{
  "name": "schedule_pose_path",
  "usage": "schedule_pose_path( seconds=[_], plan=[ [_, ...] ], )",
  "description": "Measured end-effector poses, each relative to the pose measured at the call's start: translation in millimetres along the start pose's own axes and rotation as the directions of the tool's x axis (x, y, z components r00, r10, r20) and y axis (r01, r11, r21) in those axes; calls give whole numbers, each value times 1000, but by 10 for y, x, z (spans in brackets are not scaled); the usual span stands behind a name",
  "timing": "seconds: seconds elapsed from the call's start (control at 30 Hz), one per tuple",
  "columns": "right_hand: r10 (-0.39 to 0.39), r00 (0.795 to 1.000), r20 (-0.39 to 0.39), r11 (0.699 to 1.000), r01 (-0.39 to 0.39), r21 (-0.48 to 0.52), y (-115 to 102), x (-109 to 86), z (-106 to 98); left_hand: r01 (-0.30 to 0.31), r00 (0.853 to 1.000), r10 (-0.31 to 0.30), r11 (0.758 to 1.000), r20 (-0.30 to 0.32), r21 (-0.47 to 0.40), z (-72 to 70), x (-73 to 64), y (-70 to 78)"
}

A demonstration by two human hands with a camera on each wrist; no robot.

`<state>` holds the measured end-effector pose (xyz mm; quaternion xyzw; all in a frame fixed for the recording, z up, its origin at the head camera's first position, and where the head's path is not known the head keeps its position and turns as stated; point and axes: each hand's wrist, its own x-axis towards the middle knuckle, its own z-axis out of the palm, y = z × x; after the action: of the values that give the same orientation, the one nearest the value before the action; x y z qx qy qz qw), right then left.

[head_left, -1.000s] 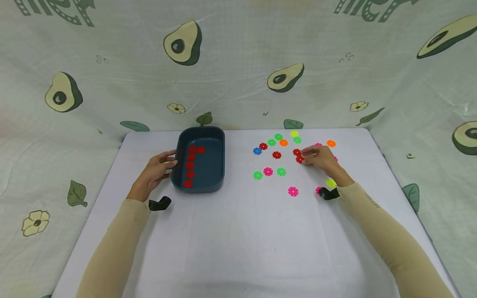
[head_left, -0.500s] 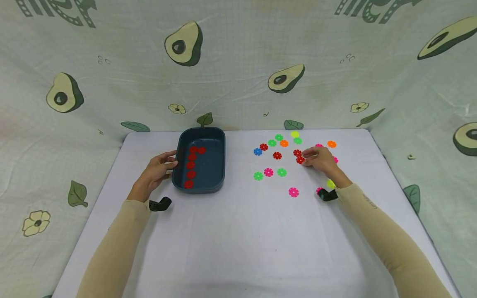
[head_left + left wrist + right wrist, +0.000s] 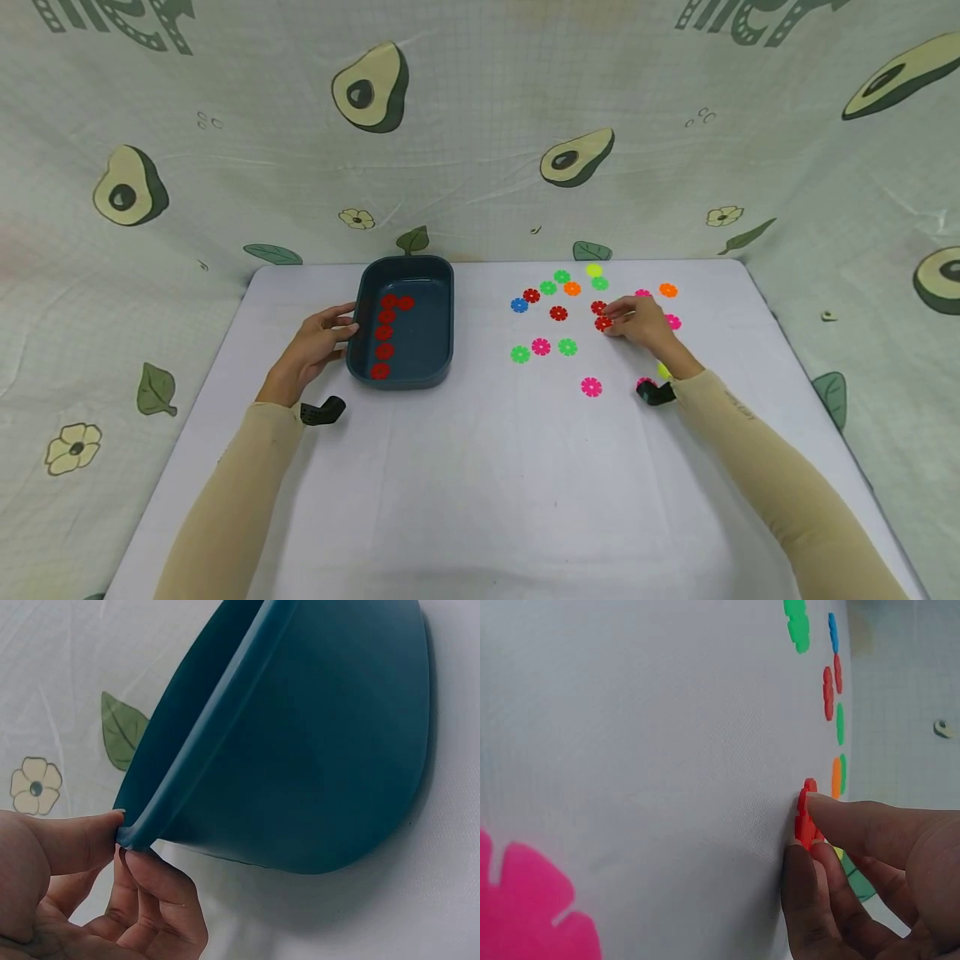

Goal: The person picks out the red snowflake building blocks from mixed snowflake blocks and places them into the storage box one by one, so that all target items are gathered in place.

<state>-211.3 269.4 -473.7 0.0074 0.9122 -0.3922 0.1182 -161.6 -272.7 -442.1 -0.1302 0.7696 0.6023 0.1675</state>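
Observation:
A dark blue tray (image 3: pixel 438 333) stands left of centre on the white table, with several red flower discs (image 3: pixel 384 332) in a column along its left side. My left hand (image 3: pixel 341 322) grips the tray's left rim; in the left wrist view the thumb (image 3: pixel 75 836) and fingers pinch the rim of the tray (image 3: pixel 300 750). Right of centre, my right hand (image 3: pixel 613 320) pinches a red disc (image 3: pixel 602 323) lying on the table beside another red one (image 3: pixel 597 307). In the right wrist view the thumb (image 3: pixel 855 817) and a finger close on that red disc (image 3: pixel 805 814).
Loose discs lie around the right hand: green (image 3: pixel 520 354), pink (image 3: pixel 591 387), blue (image 3: pixel 519 305), orange (image 3: pixel 667 290), yellow (image 3: pixel 594 270) and red (image 3: pixel 558 313). Black wrist mounts (image 3: pixel 322 410) sit at both sleeves. An avocado-print cloth (image 3: pixel 480 150) hangs behind the table.
My right hand has edged slightly left over the red disc and closed its fingers on it. The left hand and the tray have not moved.

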Motion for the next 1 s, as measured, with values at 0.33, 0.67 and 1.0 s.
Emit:
schedule_pose_path(
  seconds=[0.33,0.67,1.0],
  plan=[
    [-40,999,-2,998,39,-53,-55,1,78,-4,1000,4,1000,1,-1,-4,-25,-2],
    [-29,1000,12,999,29,-44,-117,-33,78,-14,1000,14,1000,1,-12,-7,-29,2],
    [-35,999,25,999,36,-32,-156,-45,60,-7,1000,7,1000,5,-10,-14,-10,-14]
  ],
)
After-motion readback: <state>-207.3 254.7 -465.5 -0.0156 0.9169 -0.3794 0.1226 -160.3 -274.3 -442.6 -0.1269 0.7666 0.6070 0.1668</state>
